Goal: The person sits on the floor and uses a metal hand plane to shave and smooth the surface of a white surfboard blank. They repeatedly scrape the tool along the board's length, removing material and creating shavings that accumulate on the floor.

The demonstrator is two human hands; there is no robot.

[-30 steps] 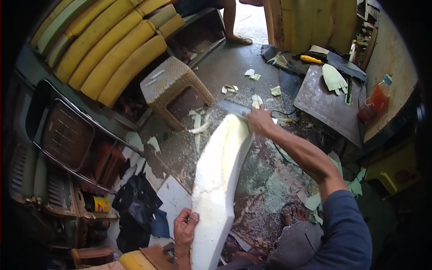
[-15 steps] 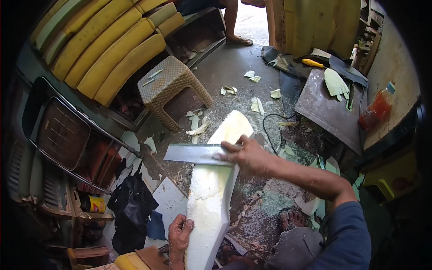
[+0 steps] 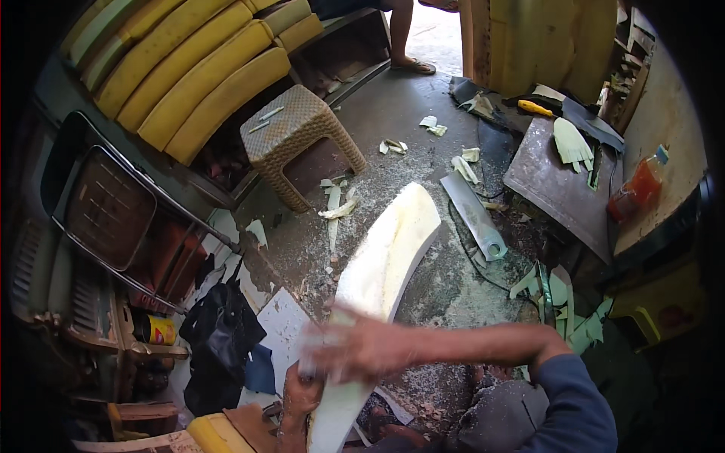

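Note:
A long cream foam slab point(image 3: 393, 249) stands tilted, running from the floor ahead down toward me. My left hand point(image 3: 297, 399) grips its near end from the left side. My right hand point(image 3: 351, 349) reaches across the slab's lower part, just above the left hand. It is blurred by motion, and I cannot make out whether it holds anything. A long grey flat blade with a round handle point(image 3: 476, 217) lies on the floor just right of the slab's far end.
A woven stool point(image 3: 298, 140) stands ahead on the left, in front of stacked yellow cushions point(image 3: 189, 68). A dark board point(image 3: 559, 185) and an orange bottle point(image 3: 638, 189) are on the right. Foam scraps litter the floor. Another person's foot point(image 3: 411, 64) is at the top.
My right hand has swept from the slab's far end down to its near end. The grey blade it carried half a second ago now lies on the floor to the right.

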